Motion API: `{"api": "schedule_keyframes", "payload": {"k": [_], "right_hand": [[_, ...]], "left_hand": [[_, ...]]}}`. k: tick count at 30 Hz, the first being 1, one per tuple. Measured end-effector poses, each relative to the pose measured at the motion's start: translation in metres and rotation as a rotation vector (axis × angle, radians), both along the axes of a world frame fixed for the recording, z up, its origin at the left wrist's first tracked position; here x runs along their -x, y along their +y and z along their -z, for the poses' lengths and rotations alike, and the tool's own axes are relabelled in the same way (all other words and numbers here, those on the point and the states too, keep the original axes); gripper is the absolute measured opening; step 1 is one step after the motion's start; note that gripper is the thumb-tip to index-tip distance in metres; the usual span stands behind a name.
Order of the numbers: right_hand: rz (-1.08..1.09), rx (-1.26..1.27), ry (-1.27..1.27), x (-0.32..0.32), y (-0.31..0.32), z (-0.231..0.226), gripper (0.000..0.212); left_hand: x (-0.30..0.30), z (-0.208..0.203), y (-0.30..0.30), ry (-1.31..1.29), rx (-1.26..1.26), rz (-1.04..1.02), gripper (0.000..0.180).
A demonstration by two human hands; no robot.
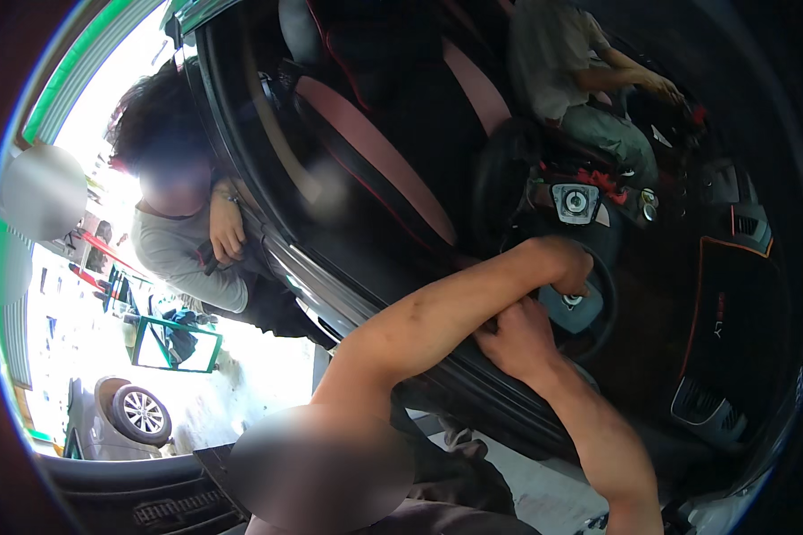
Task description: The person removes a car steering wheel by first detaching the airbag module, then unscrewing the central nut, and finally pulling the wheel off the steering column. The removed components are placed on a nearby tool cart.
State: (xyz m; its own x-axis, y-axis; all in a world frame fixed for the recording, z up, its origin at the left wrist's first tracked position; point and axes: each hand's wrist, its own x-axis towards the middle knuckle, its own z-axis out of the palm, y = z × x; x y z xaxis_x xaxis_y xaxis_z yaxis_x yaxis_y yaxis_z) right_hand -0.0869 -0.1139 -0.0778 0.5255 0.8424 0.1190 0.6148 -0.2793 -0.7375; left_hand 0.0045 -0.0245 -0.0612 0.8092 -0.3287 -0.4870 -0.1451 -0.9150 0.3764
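A dark steering wheel (612,308) with a grey-blue centre pad (567,308) sits in front of me inside a car. My left hand (566,267) bends over the near side of the wheel, its fingers curled down by the pad. Just below it, my right hand (519,337) is closed beside the wheel's near edge, its fingertips turned away from view. The two hands almost touch, and what they grip, if anything, is hidden.
Black seats with pink panels (410,192) fill the upper middle. Beyond the wheel lies a console with a silver-framed panel (575,203). Another person (589,80) sits on the far side; a second person (192,241) leans at the car's left side. The dashboard (727,312) runs along the right.
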Motion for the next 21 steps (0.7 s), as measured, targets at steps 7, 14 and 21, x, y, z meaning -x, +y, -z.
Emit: {"api": "schedule_keyframes", "payload": {"k": [7,14,21], "right_hand": [[-0.004,0.059,0.02,0.0,0.0,-0.003,0.027],[0.003,0.019,-0.024,0.002,0.0,-0.004,0.029],[0.004,0.003,-0.122,0.001,-0.002,0.004,0.025]], "left_hand": [[-0.001,0.004,0.0,0.012,0.001,0.018,0.052],[0.002,0.0,-0.003,-0.006,0.001,0.057,0.054],[0.0,0.002,-0.002,0.025,0.012,0.015,0.055]]}}
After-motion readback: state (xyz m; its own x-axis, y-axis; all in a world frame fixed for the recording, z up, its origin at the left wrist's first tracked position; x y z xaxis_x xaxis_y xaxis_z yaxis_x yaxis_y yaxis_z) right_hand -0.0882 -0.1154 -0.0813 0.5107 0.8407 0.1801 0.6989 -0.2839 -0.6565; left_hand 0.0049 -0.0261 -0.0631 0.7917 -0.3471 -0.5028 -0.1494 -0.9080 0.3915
